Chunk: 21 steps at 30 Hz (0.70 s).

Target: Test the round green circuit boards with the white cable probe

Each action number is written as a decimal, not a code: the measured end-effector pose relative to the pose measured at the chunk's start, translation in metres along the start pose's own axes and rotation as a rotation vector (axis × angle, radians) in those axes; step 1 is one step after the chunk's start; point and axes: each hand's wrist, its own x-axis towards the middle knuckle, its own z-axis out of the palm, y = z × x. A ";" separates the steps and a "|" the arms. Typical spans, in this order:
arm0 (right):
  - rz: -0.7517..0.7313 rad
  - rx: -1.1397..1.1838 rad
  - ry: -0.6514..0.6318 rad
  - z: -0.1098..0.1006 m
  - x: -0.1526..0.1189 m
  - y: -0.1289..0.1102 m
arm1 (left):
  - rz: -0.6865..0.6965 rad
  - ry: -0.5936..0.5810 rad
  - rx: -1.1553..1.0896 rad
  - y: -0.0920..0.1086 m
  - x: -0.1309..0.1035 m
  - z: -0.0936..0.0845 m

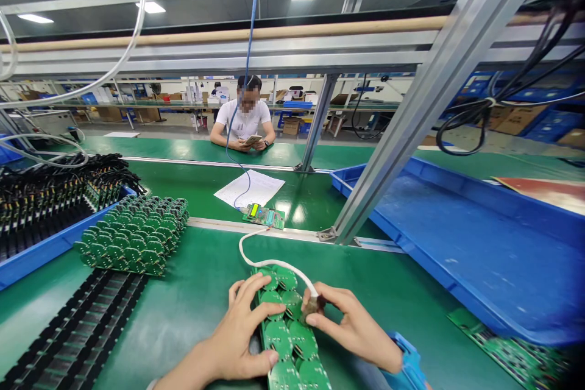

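Note:
A panel of round green circuit boards (280, 341) lies on the green bench directly before me. My left hand (242, 329) rests over its left side, fingers spread across the boards. In my right hand (350, 320) a connector (309, 309) is pinched between thumb and fingers, against the panel's right edge; whether its contacts touch the boards is hidden. From the connector a white cable (274, 263) curves back to a small programmer board (265, 216) with a lit yellow display. A blue band circles my right wrist.
Stacked round circuit boards (132, 234) sit at left beside black racks (77, 329) and a blue bin (50, 259) of wired parts. A large blue tray (475, 244) and a metal post (411, 109) stand right. A person (244, 116) sits opposite, holding a phone. Paper (256, 186) lies behind the programmer.

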 end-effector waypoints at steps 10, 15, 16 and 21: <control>-0.001 0.011 0.003 0.000 0.000 -0.001 | 0.005 0.003 0.003 0.000 0.000 0.000; -0.003 -0.005 0.006 0.000 0.001 0.000 | 0.012 0.008 0.004 0.000 0.001 0.000; -0.003 -0.006 0.006 0.000 0.001 0.000 | 0.014 0.008 0.004 0.000 0.001 0.000; 0.005 -0.016 0.006 0.001 0.000 0.001 | 0.012 0.003 0.004 0.000 0.000 -0.001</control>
